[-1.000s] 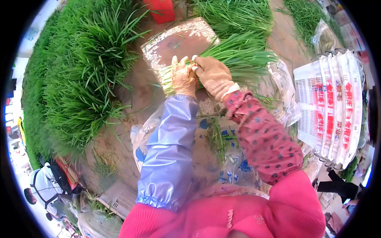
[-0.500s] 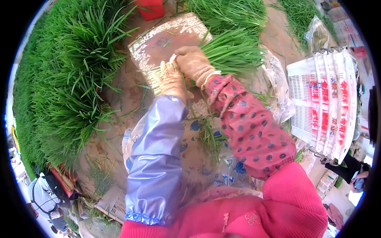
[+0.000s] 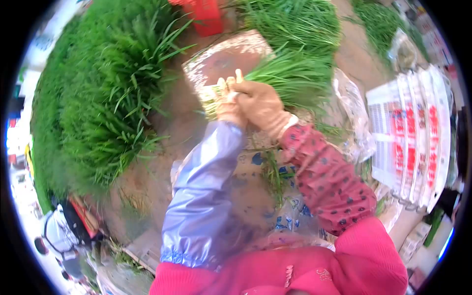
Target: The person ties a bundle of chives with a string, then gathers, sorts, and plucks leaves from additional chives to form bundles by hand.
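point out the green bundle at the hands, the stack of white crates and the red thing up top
Green bundle (image 3: pixel 292 76): head view, on its leafy part.
Stack of white crates (image 3: pixel 409 140): head view, on its red-marked side.
Red thing (image 3: pixel 207 18): head view, middle of its visible part.

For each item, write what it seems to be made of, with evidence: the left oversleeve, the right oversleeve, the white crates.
Left oversleeve: probably plastic or coated fabric, glossy; bright highlights follow its creases.
Right oversleeve: likely cloth, duller, dark-dotted; soft gathers, though a light coating is possible.
White crates: seemingly moulded plastic; stiff, even rims.
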Tool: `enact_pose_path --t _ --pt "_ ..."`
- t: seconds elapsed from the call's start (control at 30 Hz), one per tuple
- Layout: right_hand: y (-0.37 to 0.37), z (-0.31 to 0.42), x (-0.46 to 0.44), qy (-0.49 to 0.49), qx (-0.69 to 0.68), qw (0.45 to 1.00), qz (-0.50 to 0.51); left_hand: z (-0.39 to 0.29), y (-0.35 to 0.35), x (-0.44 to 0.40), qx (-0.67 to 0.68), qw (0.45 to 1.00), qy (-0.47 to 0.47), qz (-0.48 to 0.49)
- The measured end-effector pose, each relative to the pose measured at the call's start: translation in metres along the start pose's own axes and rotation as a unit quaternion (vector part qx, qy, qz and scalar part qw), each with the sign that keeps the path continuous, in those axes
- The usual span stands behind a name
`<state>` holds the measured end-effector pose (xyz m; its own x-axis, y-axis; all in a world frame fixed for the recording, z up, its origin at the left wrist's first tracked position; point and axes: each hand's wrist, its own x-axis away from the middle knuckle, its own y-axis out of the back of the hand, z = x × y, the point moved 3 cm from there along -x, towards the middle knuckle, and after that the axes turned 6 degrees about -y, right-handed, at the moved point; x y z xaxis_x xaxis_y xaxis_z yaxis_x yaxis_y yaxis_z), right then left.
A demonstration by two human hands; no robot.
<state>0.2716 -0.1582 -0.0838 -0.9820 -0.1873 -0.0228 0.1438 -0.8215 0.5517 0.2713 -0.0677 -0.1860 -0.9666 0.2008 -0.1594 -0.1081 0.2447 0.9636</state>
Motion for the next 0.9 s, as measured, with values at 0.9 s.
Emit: enact_pose_path --t 0.9 --pt "-0.02 -0.084 0.136 -0.219 -0.04 0.932 0.285 -0.006 0.02 -0.083 0.07 0.921 -0.029 0.383"
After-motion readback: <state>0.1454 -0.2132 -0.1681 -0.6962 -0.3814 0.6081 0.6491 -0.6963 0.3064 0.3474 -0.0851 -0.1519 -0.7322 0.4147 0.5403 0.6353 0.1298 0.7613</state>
